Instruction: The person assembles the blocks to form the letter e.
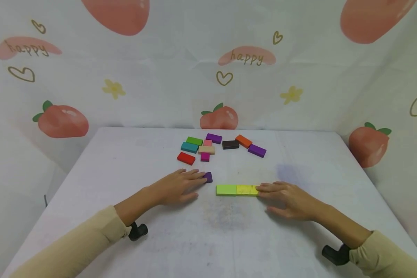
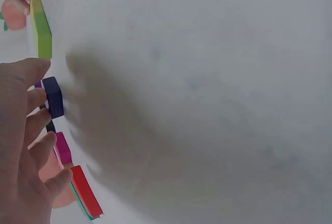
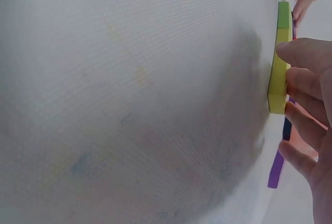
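Observation:
In the head view my left hand (image 1: 180,187) reaches over the table with fingers extended, fingertips right at a small dark purple block (image 1: 209,177). Its thumb stands apart, lower down. The left wrist view shows the same block (image 2: 53,97) beside the fingers. To the right, a light green block (image 1: 226,190) and a yellow block (image 1: 246,190) lie end to end in a straight row. My right hand (image 1: 288,200) has its straight fingertips at the yellow block's right end, thumb apart below; its fingers hide that end.
Behind the hands lie several loose blocks, among them a red block (image 1: 186,158), a teal block (image 1: 189,147), a magenta block (image 1: 205,156), a black block (image 1: 231,144), an orange block (image 1: 243,141) and a purple block (image 1: 257,150). A printed cloth (image 1: 173,77) hangs behind the white table (image 1: 160,247).

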{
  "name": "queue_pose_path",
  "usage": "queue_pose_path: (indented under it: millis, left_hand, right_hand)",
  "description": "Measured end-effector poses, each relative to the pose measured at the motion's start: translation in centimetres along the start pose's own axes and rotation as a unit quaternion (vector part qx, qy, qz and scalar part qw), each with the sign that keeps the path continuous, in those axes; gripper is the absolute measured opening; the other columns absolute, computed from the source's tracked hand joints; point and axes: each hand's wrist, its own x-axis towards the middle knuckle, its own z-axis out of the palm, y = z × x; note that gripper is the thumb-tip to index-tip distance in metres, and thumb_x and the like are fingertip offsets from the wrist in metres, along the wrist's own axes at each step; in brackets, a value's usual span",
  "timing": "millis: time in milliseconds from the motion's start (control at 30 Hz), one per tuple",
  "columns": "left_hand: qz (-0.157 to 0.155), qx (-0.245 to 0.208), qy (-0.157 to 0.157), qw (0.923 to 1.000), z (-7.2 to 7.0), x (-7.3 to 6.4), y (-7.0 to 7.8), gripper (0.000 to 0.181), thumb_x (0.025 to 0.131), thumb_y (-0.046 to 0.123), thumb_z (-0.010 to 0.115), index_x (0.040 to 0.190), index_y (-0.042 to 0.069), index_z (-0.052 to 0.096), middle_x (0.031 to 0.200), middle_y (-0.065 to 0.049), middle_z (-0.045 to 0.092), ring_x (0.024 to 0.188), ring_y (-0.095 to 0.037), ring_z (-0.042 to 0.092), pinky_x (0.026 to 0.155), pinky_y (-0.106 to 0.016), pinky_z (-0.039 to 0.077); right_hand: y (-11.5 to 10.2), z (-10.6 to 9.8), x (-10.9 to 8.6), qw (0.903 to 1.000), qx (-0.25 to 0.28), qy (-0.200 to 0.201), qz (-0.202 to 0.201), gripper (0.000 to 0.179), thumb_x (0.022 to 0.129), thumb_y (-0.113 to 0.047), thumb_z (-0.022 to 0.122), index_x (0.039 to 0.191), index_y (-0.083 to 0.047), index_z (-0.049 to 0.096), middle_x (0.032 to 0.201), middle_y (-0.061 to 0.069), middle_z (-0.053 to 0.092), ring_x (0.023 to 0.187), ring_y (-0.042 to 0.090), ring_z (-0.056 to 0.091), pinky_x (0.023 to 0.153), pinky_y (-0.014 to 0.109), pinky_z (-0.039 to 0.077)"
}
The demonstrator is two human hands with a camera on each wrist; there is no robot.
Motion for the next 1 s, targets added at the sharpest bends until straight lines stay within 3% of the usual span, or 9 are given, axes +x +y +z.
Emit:
queue_pose_path:
  millis: [433, 1000]
  left_hand:
    - [0.038, -0.008, -0.007, 0.9992, 0.1, -2.2, 1.1, 0.057, 0.099, 0.042, 0.056, 0.150, 0.020, 0.047, 0.156, 0.000, 0.041, 0.145, -0.024, 0.036, 0.113, -0.051, 0.034]
    - [0.057, 0.005, -0.011, 0.9983, 0.2, -2.3, 2.1, 0.060, 0.097, 0.044, 0.058, 0.151, 0.021, 0.045, 0.157, 0.002, 0.039, 0.146, -0.022, 0.034, 0.112, -0.051, 0.036]
  right_hand:
    - [0.0, 0.0, 0.1, 0.9999, -0.005, 0.007, -0.011, 0.047, 0.084, -0.023, 0.079, 0.129, -0.011, 0.068, 0.136, 0.007, 0.062, 0.122, 0.027, 0.061, 0.093, 0.051, 0.052]
    - [0.1, 0.1, 0.0, 0.9997, -0.006, 0.017, -0.018, 0.048, 0.083, -0.021, 0.079, 0.128, -0.011, 0.069, 0.135, 0.007, 0.062, 0.121, 0.027, 0.062, 0.090, 0.050, 0.054]
